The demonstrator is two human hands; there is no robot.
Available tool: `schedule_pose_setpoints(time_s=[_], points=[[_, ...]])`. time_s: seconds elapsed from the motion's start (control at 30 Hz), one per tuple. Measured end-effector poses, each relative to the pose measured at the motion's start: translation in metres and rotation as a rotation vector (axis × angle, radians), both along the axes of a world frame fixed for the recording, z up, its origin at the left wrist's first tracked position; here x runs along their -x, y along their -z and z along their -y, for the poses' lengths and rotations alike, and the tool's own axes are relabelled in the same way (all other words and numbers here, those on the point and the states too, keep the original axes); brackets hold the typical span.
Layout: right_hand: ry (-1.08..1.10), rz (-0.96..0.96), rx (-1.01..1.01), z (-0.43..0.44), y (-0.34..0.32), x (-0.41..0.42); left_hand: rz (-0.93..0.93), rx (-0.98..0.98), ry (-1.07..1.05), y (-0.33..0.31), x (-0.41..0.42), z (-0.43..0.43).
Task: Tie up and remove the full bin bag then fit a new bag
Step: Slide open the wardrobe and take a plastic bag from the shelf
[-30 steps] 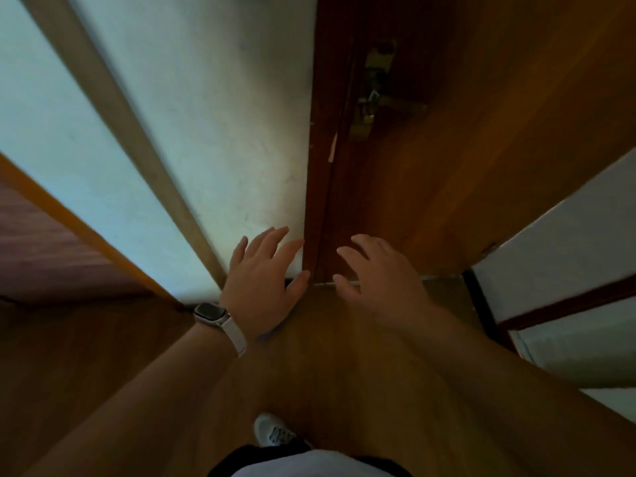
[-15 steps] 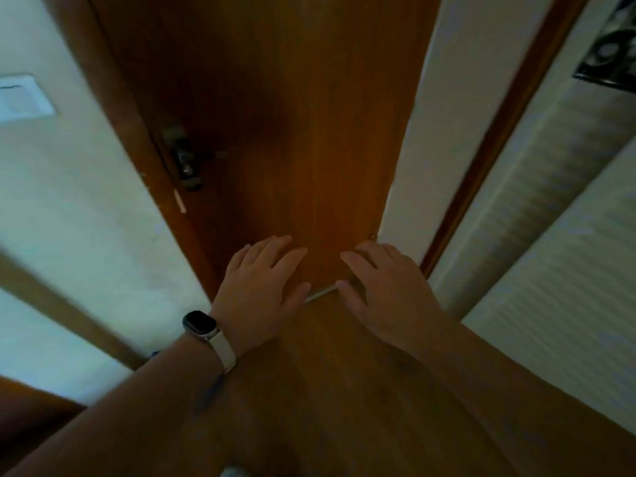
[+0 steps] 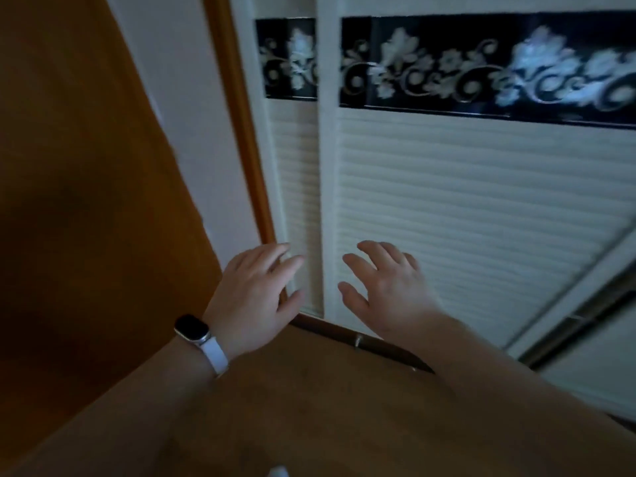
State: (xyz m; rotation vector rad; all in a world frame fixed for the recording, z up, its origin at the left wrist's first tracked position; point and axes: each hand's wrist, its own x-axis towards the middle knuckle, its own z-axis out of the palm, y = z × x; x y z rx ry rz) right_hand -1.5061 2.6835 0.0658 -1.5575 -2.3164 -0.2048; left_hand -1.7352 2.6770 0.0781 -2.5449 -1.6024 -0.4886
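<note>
A dim corner, wood floor (image 3: 327, 390) underfoot. On the left a brown wooden door (image 3: 86, 201) fills the frame edge to edge, its slanting edge running down to the left wrist. Beside it is a strip of pale wall (image 3: 192, 115), then one orange-brown trim (image 3: 247, 149) standing upright.

Right of the trim are two white ribbed panels, a narrow one (image 3: 299, 187) and a wide one (image 3: 464, 201), parted by a plain white upright. A black floral band (image 3: 481, 67) runs across the top of both. A dark skirting strip (image 3: 378, 346) lines their foot, with one small metal piece (image 3: 358, 340) on it. At far right a slanted rail and dark gap (image 3: 585, 321) are too blurred to name.

Two hands reach out side by side, a clear gap between them. The left hand (image 3: 253, 297) is in front of the narrow panel and the trim; the right hand (image 3: 385, 290) is in front of the wide panel. The fingers (image 3: 272, 253) of both are spread wide and relaxed, holding nothing. Whether any fingertip touches a panel cannot be told.

One watch (image 3: 192, 329), dark face and white strap, sits on the left wrist.

The open floor is a wedge, hemmed by the door on the left and the skirting ahead. The bin bag is out of view.
</note>
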Motion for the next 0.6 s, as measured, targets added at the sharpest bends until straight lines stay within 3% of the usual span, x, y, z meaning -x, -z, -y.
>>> schedule_pose_setpoints(time_s=[0.43,0.6], points=[[0.67,0.157,0.05,-0.016,-0.016,-0.098,0.047,0.008,0.649,0.003,-0.143,-0.154],[0.97,0.116,-0.003,0.0,-0.031,-0.123,-0.001,-0.052,0.92,-0.003,-0.2,-0.182]])
